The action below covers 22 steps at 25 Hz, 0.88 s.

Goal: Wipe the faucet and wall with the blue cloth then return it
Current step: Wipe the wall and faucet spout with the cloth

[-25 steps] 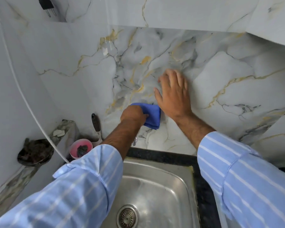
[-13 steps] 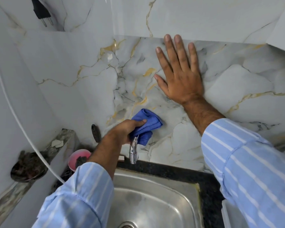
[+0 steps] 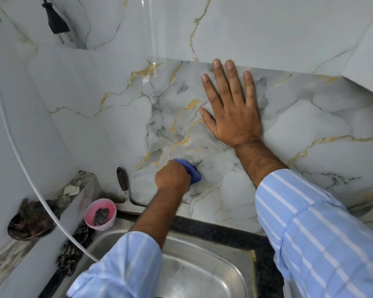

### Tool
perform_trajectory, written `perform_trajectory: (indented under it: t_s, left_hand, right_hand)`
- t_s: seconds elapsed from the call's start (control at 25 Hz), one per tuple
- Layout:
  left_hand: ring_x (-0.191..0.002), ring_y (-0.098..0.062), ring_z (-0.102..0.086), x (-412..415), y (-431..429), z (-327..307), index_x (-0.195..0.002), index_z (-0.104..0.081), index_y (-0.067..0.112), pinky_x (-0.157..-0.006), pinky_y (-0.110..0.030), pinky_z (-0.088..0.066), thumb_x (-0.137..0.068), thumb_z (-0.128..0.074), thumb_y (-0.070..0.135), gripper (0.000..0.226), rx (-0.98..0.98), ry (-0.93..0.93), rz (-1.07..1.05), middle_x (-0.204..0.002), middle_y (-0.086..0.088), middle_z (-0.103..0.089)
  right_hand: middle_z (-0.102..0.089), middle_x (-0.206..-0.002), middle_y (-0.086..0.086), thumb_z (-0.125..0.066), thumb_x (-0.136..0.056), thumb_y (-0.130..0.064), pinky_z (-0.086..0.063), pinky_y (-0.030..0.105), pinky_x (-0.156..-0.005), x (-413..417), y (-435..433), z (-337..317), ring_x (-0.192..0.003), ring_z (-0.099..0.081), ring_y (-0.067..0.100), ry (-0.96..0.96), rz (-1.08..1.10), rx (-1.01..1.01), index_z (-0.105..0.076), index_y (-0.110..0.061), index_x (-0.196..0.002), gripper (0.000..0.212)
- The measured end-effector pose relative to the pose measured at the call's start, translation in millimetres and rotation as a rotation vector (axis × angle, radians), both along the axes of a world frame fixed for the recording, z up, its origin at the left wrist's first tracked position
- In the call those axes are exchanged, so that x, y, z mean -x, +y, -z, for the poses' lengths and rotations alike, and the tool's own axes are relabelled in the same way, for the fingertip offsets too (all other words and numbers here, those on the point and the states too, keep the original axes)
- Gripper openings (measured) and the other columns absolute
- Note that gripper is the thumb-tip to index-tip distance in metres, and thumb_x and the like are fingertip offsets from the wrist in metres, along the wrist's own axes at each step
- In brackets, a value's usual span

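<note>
My left hand (image 3: 172, 176) is closed around the blue cloth (image 3: 193, 173) and presses it low against the marble wall (image 3: 116, 117), just above the sink. Only a small edge of the cloth shows past my fingers. The faucet is hidden behind my left hand and forearm. My right hand (image 3: 232, 108) lies flat on the wall higher up and to the right, fingers spread, holding nothing.
A steel sink (image 3: 194, 274) sits below with a dark counter rim. A pink bowl (image 3: 100, 214) and a black-handled squeegee (image 3: 125, 188) stand at the left of the sink. A white cable (image 3: 30, 179) crosses the left side; a black plug (image 3: 56, 22) hangs top left.
My left hand has bunched the cloth tighter and pushed it against the wall, covering the faucet that showed before. My right hand has stayed flat on the wall.
</note>
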<state>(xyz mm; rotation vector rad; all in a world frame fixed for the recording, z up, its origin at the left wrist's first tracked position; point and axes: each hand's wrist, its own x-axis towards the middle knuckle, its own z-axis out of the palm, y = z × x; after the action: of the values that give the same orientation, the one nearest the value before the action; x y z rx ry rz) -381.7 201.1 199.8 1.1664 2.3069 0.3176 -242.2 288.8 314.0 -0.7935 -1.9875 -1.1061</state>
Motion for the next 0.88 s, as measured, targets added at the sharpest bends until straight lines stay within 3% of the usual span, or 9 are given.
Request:
perform_trajectory:
  t_s: [0.12, 0.24, 0.32, 0.44, 0.6, 0.68, 0.72, 0.8, 0.88]
  left_hand:
    - [-0.078, -0.023, -0.067, 25, -13, 9, -0.091, -0.068, 0.006, -0.07, -0.031, -0.056, -0.091, -0.063, 0.029, 0.023, -0.273, -0.603, -0.107, -0.083, -0.008, -0.07]
    - [-0.108, -0.042, -0.067, 40, -15, 28, -0.117, -0.067, 0.001, -0.096, -0.053, -0.053, -0.074, -0.076, 0.039, 0.058, -0.171, -1.076, -0.193, -0.109, -0.022, -0.074]
    - [-0.104, -0.041, -0.068, 39, -16, 27, -0.116, -0.067, 0.003, -0.094, -0.054, -0.054, -0.079, -0.072, 0.041, 0.053, -0.169, -0.99, -0.172, -0.108, -0.02, -0.074]
    - [-0.084, -0.025, -0.068, 27, -11, 17, -0.1, -0.069, 0.009, -0.076, -0.037, -0.057, -0.085, -0.062, 0.041, 0.036, -0.233, -0.523, -0.068, -0.097, -0.01, -0.072]
    - [-0.099, -0.027, -0.07, -15, -8, 7, -0.109, -0.066, 0.012, -0.099, -0.046, -0.045, -0.085, -0.062, 0.023, 0.027, 0.128, 0.247, 0.021, -0.105, -0.001, -0.073]
    - [-0.094, -0.031, -0.07, -33, -13, 2, -0.12, -0.058, 0.01, -0.098, -0.05, -0.041, -0.088, -0.062, 0.015, 0.032, 0.207, 0.389, 0.164, -0.107, -0.005, -0.069]
    - [-0.093, -0.03, -0.069, -25, -14, 7, -0.119, -0.056, 0.01, -0.097, -0.049, -0.041, -0.087, -0.064, 0.015, 0.034, 0.174, 0.438, 0.187, -0.109, -0.005, -0.067]
    - [-0.092, -0.024, -0.068, -6, -16, 19, -0.107, -0.059, 0.014, -0.096, -0.042, -0.044, -0.083, -0.067, 0.019, 0.026, 0.056, 0.26, 0.141, -0.104, -0.003, -0.067]
    - [-0.08, -0.019, -0.066, 11, -7, 11, -0.083, -0.064, 0.009, -0.089, -0.032, -0.051, -0.083, -0.066, 0.017, 0.008, -0.009, -0.254, -0.039, -0.09, -0.009, -0.07]
  right_hand:
    - [-0.019, -0.172, 0.013, -0.03, -0.112, -0.052, -0.01, 0.055, -0.127, 0, 1, 0, -0.159, -0.021, 0.034, 0.001, 0.001, -0.001, -0.02, -0.016, -0.167, 0.065]
    - [-0.018, -0.172, 0.013, -0.029, -0.112, -0.052, -0.008, 0.055, -0.127, 0, 2, 1, -0.159, -0.02, 0.034, -0.006, -0.003, 0.002, -0.019, -0.017, -0.167, 0.066]
    - [-0.018, -0.172, 0.013, -0.03, -0.112, -0.051, -0.009, 0.055, -0.127, 0, 1, 1, -0.159, -0.021, 0.034, -0.004, -0.007, 0.004, -0.02, -0.016, -0.167, 0.065]
    - [-0.018, -0.172, 0.013, -0.028, -0.112, -0.051, -0.009, 0.055, -0.127, 1, 0, 0, -0.159, -0.021, 0.034, -0.005, -0.007, 0.007, -0.02, -0.016, -0.167, 0.065]
    - [-0.02, -0.171, 0.013, -0.028, -0.113, -0.051, -0.009, 0.055, -0.127, 0, -1, 0, -0.159, -0.022, 0.033, -0.001, -0.006, 0.006, -0.022, -0.016, -0.166, 0.064]
    - [-0.019, -0.171, 0.013, -0.029, -0.113, -0.051, -0.008, 0.054, -0.127, 0, -1, 0, -0.159, -0.021, 0.033, -0.003, -0.007, 0.002, -0.021, -0.017, -0.166, 0.064]
    - [-0.019, -0.172, 0.013, -0.029, -0.113, -0.051, -0.008, 0.055, -0.127, 0, -1, 0, -0.159, -0.021, 0.033, 0.002, -0.01, 0.005, -0.021, -0.016, -0.167, 0.064]
    - [-0.018, -0.172, 0.013, -0.03, -0.112, -0.05, -0.008, 0.055, -0.127, 0, -1, 0, -0.159, -0.02, 0.034, 0.005, -0.02, 0.015, -0.02, -0.016, -0.167, 0.065]
    - [-0.018, -0.172, 0.013, -0.03, -0.112, -0.05, -0.009, 0.055, -0.127, 0, -1, 0, -0.159, -0.02, 0.034, 0.003, -0.014, 0.012, -0.02, -0.016, -0.167, 0.065]
